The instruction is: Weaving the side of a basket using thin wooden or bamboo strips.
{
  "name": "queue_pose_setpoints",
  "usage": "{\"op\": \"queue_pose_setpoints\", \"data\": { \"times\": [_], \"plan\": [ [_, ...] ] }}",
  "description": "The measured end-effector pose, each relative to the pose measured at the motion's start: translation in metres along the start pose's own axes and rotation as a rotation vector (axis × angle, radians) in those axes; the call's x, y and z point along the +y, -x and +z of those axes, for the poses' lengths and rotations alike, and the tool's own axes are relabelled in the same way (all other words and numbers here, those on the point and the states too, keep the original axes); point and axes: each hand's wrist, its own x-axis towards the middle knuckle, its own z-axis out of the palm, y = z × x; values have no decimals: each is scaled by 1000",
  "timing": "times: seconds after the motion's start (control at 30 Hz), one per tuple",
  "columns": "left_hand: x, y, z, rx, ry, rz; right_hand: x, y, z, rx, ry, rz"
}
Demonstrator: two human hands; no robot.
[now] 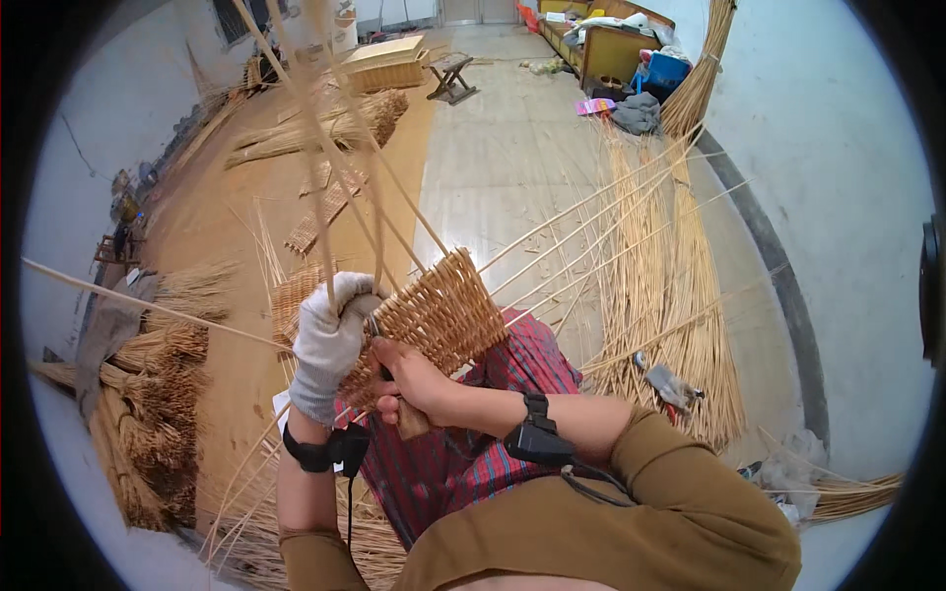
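A partly woven wicker panel [448,310] lies tilted over my lap, with long bare willow rods fanning out from its edges. My left hand [330,340], in a white knitted glove, is closed at the panel's left edge, gripping it where upright rods rise. Against the panel's lower left side, my bare right hand [419,379] is wrapped round a wooden-handled tool [414,424]. The handle's end shows below the palm. A bit of grey metal shows above the thumb near the glove; most of the tool is hidden.
Loose rods [680,295] cover the floor at the right, with grey-handled cutters [675,387] on them. Rod bundles [163,394] are stacked at the left. Behind my left hand stands another woven piece [296,295]. A folding stool [452,79] and a sofa [606,54] are farther off.
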Motion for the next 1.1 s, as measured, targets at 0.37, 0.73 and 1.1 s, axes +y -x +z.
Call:
{"op": "queue_pose_setpoints", "data": {
  "times": [0.37,0.73,1.1],
  "plan": [
    [48,51,35,631,-465,82,36,9,-125,-512,1257,44],
    [33,65,165,-717,-139,216,98,-27,-173,-653,1809,-49],
    [42,63,160,-688,-95,277,93,-38,-176,-605,1804,-29]
  ]
}}
